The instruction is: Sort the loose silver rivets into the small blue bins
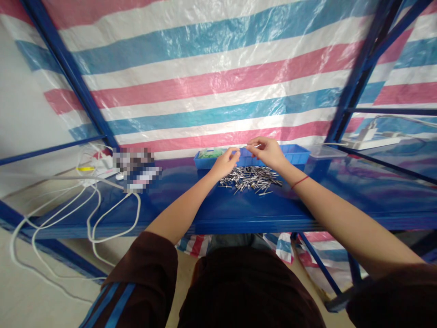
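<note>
My left hand (226, 163) is closed, its thumb and fingers pinched together above the left part of the blue tray (296, 157). Just to its right, my right hand (266, 150) pinches over the tray, fingertips towards the left hand. Something thin and pale seems to lie between the two hands, too small to make out. Below them, a pile of small silvery metal pins (251, 178) is heaped on the blue table (218, 205). Green items (210, 154) show in the tray's left end, partly behind my left hand.
White cables (99, 205) loop over the table's left side, near a blurred object (136, 168). A clear plastic lid (327, 151) lies right of the tray. At the far right stands a white power strip (372, 140). Blue metal posts (362, 73) frame a striped sheet (205, 82).
</note>
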The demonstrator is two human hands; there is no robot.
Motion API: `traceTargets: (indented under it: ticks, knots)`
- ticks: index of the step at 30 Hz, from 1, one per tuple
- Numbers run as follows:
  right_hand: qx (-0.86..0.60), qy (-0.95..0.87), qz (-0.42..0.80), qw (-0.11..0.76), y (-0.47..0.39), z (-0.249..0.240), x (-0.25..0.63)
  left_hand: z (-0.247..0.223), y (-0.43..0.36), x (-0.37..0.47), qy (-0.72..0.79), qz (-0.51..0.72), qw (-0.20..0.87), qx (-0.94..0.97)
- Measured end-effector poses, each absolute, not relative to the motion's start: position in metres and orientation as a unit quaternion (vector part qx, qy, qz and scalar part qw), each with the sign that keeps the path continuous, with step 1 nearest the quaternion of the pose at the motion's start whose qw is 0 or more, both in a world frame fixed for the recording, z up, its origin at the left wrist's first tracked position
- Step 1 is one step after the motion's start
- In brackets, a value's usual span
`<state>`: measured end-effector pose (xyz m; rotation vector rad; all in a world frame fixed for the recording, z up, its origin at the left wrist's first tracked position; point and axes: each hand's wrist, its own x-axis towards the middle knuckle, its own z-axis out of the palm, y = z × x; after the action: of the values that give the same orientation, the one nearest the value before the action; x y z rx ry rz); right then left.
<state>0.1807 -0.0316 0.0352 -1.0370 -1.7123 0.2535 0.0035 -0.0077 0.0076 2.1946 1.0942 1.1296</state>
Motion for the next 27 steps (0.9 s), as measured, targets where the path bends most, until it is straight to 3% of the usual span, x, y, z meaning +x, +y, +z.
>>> traceTargets:
  ticks: [2,4,7,10,14,20,27]
  knots:
    - [-0.451,-0.698,-0.007,0.556,-0.021,0.031,0.185,0.006,-0.006,0.001,0.404,0.412,0.188,0.795]
    - [-0.474,-0.711,-0.085,0.513,-0.011,0.027,0.191,0.005,-0.005,-0.001,0.405,0.404,0.158,0.805]
    - [-0.502,-0.759,-0.135,0.392,-0.005,0.023,0.195,0.006,-0.006,-0.003,0.400,0.383,0.126,0.823]
    - [-0.515,-0.765,-0.148,0.357,-0.008,0.027,0.197,0.008,-0.009,-0.004,0.389,0.362,0.105,0.840]
    - [-0.531,-0.781,-0.089,0.316,-0.021,0.040,0.205,0.010,-0.014,-0.003,0.364,0.324,0.081,0.869]
    - [-0.527,-0.835,0.142,0.071,-0.036,0.054,0.228,0.005,-0.022,0.007,0.317,0.275,0.082,0.904]
    - [-0.511,-0.829,0.226,-0.026,-0.042,0.055,0.234,0.003,-0.025,0.011,0.283,0.250,0.089,0.922]
